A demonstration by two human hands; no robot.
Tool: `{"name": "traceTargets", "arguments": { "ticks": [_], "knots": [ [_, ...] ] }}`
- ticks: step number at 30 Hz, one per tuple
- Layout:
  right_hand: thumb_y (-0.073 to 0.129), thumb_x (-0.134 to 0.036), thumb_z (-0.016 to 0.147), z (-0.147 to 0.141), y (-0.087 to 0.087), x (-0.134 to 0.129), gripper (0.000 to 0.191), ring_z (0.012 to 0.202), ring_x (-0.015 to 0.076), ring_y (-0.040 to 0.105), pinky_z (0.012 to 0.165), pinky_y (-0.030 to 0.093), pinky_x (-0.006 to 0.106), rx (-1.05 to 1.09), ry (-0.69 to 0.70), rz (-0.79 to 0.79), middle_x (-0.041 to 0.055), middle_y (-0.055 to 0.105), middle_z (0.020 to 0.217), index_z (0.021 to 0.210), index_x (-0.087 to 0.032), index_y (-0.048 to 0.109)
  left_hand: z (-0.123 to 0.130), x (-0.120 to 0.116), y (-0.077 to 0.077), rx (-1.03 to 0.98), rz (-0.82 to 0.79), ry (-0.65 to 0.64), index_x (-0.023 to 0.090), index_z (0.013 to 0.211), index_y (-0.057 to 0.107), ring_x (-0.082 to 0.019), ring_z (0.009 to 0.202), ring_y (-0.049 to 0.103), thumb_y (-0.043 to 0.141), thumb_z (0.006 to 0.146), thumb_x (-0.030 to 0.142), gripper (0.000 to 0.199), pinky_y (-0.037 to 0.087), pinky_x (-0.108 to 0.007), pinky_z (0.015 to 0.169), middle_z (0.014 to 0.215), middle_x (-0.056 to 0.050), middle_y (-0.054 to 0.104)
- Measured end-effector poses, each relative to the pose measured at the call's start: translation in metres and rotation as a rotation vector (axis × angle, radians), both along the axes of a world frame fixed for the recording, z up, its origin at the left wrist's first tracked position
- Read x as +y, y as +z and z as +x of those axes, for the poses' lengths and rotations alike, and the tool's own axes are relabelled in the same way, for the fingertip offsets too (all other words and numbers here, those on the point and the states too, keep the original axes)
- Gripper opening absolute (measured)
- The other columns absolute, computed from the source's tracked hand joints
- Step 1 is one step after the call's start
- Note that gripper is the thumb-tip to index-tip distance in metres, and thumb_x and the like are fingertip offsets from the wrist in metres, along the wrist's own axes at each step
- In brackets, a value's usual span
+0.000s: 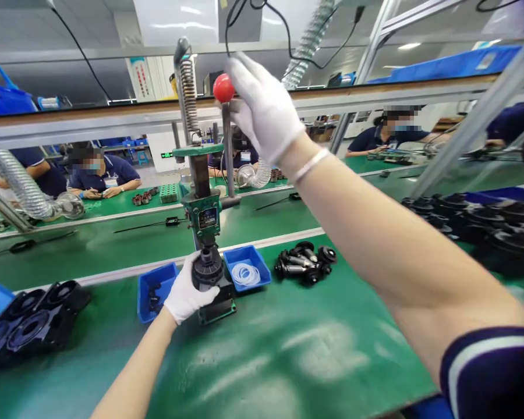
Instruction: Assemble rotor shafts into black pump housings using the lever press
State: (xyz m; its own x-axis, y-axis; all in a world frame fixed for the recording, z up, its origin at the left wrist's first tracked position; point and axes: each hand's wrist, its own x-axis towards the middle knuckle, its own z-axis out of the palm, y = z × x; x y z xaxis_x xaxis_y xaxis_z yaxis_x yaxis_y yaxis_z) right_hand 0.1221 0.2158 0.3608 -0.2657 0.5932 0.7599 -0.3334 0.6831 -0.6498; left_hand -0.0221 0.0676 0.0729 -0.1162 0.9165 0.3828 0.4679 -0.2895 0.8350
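Observation:
My left hand point(187, 294), in a white glove, is closed around the side of a black round housing point(208, 267), with its thumb at the front. The housing sits on the base of a green hand press point(207, 218), right under the ram. Up high, my right hand point(264, 107), also gloved, is beside the red ball knob point(223, 88) on the press lever point(227, 151). Its fingers stretch upward and its thumb stands apart below. Whether the palm touches the knob I cannot tell.
Flanking the press are a blue bin point(156, 291) of small black parts and another blue bin point(248, 266) of white rings. Black shafted parts point(303, 263) lie to the right. Black housings point(30, 320) stand at far left, more black parts point(502, 233) at right. Co-workers sit opposite.

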Motion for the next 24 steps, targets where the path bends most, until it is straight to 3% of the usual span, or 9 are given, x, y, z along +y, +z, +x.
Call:
{"name": "traceTargets", "arguments": {
  "ticks": [2,3,6,8,10,12,16,21,24],
  "knots": [
    [0.03,-0.04,0.092,-0.006,0.026,-0.006,0.046,0.084,0.0067,0.067,0.066,0.044,0.013,-0.138,-0.009,-0.081,-0.0088,0.062,0.092,0.083,-0.002,0.054,-0.002,0.013,-0.003,-0.018,-0.005,-0.018,0.016,0.127,0.035,-0.032,0.118,0.06,0.073,0.062,0.032,0.077,0.042,-0.053,0.106,0.124,-0.016,0.062],
    [0.027,-0.041,0.091,-0.002,0.027,-0.016,0.049,0.068,0.0046,0.067,0.059,0.042,0.012,-0.15,-0.032,-0.053,-0.01,0.06,0.076,0.075,-0.002,0.052,-0.003,0.017,-0.005,-0.014,-0.007,-0.026,0.016,0.127,0.035,-0.032,0.118,0.06,0.074,0.061,0.032,0.078,0.042,-0.053,0.106,0.124,-0.016,0.062],
    [0.041,-0.034,0.094,0.031,-0.014,-0.064,0.043,0.042,0.0034,0.058,0.048,0.038,0.012,-0.075,-0.08,0.182,-0.0098,0.046,0.046,0.063,-0.006,0.052,-0.007,0.022,-0.009,0.02,-0.015,-0.033,0.016,0.125,0.034,-0.032,0.116,0.061,0.074,0.06,0.033,0.078,0.042,-0.054,0.105,0.122,-0.017,0.063],
    [0.053,-0.033,0.095,0.055,-0.055,-0.097,0.043,0.038,0.0056,0.053,0.038,0.042,0.015,0.179,-0.249,0.283,-0.0055,0.051,0.049,0.057,-0.013,0.055,-0.01,0.023,-0.01,0.047,-0.027,-0.032,0.017,0.124,0.035,-0.032,0.115,0.062,0.075,0.061,0.034,0.076,0.042,-0.053,0.105,0.122,-0.016,0.064],
    [0.051,-0.024,0.097,0.069,-0.082,-0.116,0.042,0.04,0.0077,0.051,0.039,0.047,0.022,0.288,-0.258,0.255,-0.0035,0.053,0.052,0.056,-0.017,0.056,-0.012,0.023,-0.01,0.064,-0.029,-0.026,0.017,0.123,0.037,-0.031,0.114,0.062,0.076,0.061,0.036,0.075,0.043,-0.053,0.105,0.121,-0.015,0.064],
    [0.053,-0.025,0.097,0.071,-0.087,-0.117,0.04,0.042,0.0091,0.052,0.039,0.047,0.024,0.273,-0.221,0.273,-0.0033,0.053,0.053,0.058,-0.018,0.057,-0.014,0.024,-0.011,0.07,-0.023,-0.012,0.018,0.122,0.039,-0.031,0.114,0.063,0.077,0.061,0.038,0.075,0.043,-0.052,0.104,0.12,-0.015,0.064],
    [0.052,-0.031,0.098,0.066,-0.075,-0.102,0.04,0.04,0.0079,0.052,0.034,0.038,0.022,0.127,-0.101,0.318,-0.0032,0.054,0.055,0.061,-0.017,0.057,-0.016,0.026,-0.013,0.093,-0.018,0.009,0.018,0.123,0.038,-0.032,0.116,0.061,0.079,0.058,0.039,0.079,0.041,-0.052,0.105,0.123,-0.015,0.062],
    [0.055,-0.034,0.097,0.063,-0.115,-0.117,0.039,0.048,0.0108,0.053,0.046,0.05,0.029,0.498,-0.223,0.303,-0.003,0.051,0.057,0.06,-0.022,0.058,-0.018,0.025,-0.014,0.112,-0.015,0.011,0.018,0.124,0.038,-0.031,0.116,0.061,0.079,0.06,0.038,0.078,0.042,-0.051,0.105,0.122,-0.015,0.063],
    [0.056,-0.035,0.095,0.063,-0.113,-0.116,0.037,0.045,0.0098,0.052,0.042,0.048,0.025,0.434,-0.21,0.347,-0.0039,0.053,0.056,0.06,-0.023,0.058,-0.019,0.025,-0.013,0.124,-0.018,0.015,0.018,0.123,0.039,-0.032,0.114,0.062,0.079,0.06,0.039,0.077,0.043,-0.051,0.104,0.121,-0.014,0.063]
  ]
}}
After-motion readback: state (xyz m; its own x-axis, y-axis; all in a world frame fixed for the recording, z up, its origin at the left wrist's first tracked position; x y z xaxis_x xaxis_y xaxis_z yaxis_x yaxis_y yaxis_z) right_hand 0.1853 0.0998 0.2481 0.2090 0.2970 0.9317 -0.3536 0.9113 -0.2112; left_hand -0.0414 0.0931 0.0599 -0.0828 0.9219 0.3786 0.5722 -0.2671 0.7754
